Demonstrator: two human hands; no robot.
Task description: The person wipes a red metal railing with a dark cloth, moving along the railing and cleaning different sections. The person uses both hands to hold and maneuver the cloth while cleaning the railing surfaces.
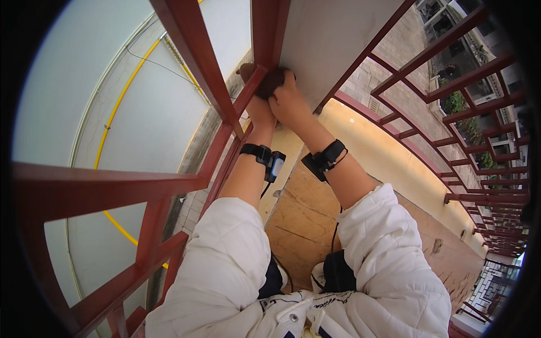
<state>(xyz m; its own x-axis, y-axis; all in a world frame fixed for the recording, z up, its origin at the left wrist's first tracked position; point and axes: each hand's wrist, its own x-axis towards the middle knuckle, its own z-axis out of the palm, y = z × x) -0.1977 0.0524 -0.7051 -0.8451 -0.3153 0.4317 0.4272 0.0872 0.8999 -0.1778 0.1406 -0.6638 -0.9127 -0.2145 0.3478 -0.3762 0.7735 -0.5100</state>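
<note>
Both my arms reach forward to a corner of the dark red railing [261, 34], where it meets a pale wall panel [332, 34]. My right hand [290, 101] is closed on a dark brown cloth [272, 83], its fingers bent over the bunched material against the railing. Close beside it, my left hand [259, 110] reaches in behind a red crossbar and the cloth. Most of its fingers are hidden there, so their grip does not show. A brownish bit sticks out past the bar's far side; I cannot tell whether it is cloth or fingers.
Red lattice railings run along the left and the right [451, 112]. Beyond the left one stands a white wall with a yellow pipe [115, 107]. Below me lies a worn tan surface [304, 214]. Black straps with small devices [274, 166] sit on both forearms, with cables hanging down.
</note>
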